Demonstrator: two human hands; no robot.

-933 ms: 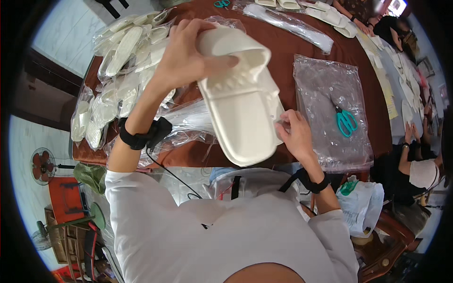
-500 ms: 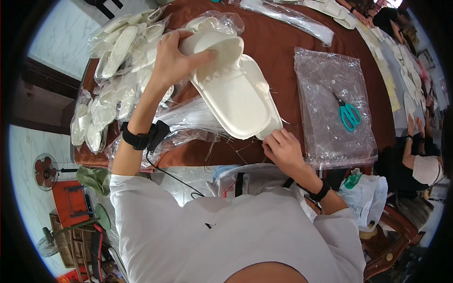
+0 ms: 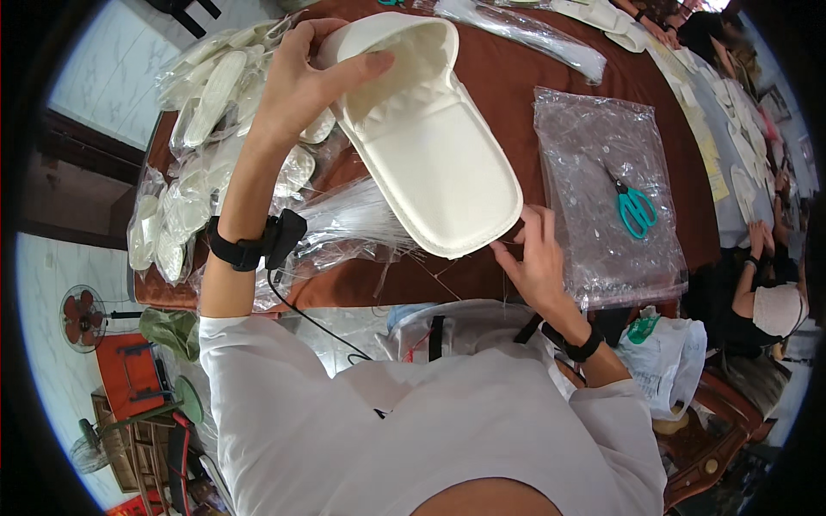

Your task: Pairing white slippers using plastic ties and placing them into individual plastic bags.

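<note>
A white slipper [image 3: 443,163] with a wide closed toe hangs tilted above the table, its sole facing up toward me. My left hand [image 3: 301,77] grips its toe end, thumb inside the opening and fingers behind the outer side. My right hand [image 3: 540,262] is beside the heel end, thumb tip close to the rim and fingers apart; whether it touches the slipper I cannot tell. Any second slipper behind this one is hidden. Below the slipper lies a bundle of clear thin plastic strands [image 3: 357,215].
Bagged white slippers [image 3: 211,103] are heaped on the left of the brown-covered table [image 3: 490,64]. Teal-handled scissors [image 3: 637,211] lie on a stack of clear plastic bags [image 3: 594,138] at right. A long clear bundle [image 3: 525,34] is at the back. Other people work at far right.
The slipper has tipped to face me more fully, and the second slipper seen behind it is now out of sight. My left hand rose slightly; my right hand's fingers spread and came off the heel.
</note>
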